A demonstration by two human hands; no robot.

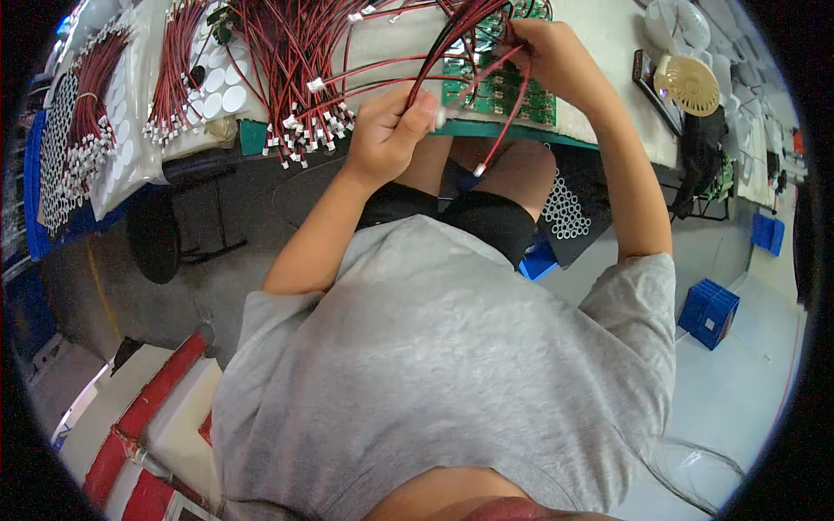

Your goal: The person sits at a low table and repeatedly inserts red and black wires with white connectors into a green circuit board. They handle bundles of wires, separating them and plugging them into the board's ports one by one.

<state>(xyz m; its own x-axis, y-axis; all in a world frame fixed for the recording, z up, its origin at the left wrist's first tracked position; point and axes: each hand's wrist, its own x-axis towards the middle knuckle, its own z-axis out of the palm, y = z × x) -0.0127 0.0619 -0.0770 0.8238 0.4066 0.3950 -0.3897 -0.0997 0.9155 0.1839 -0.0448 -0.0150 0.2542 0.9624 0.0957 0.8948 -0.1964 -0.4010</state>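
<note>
My left hand (pixel 387 135) is closed at the table's front edge, its thumb pressed on a bundle of red and black wires (pixel 447 39). White connector ends peek out beside the thumb. Farther right, my right hand (pixel 556 65) is bent over with its fingers closed on red and black wires; its fingertips are partly hidden. From it a loose red wire (pixel 512 122) hangs past the table edge, ending in a small white plug. Under the wires and between my hands lies a green circuit board panel (pixel 543 102) with rows of small parts.
A large heap of red and black wires with white plugs (pixel 300 65) lies left of my left hand. Beyond it are tied wire bundles (pixel 91 87) and white discs (pixel 228 97) in plastic. At right stand a cream fan (pixel 688 85) and, on the floor, a blue crate (pixel 710 313).
</note>
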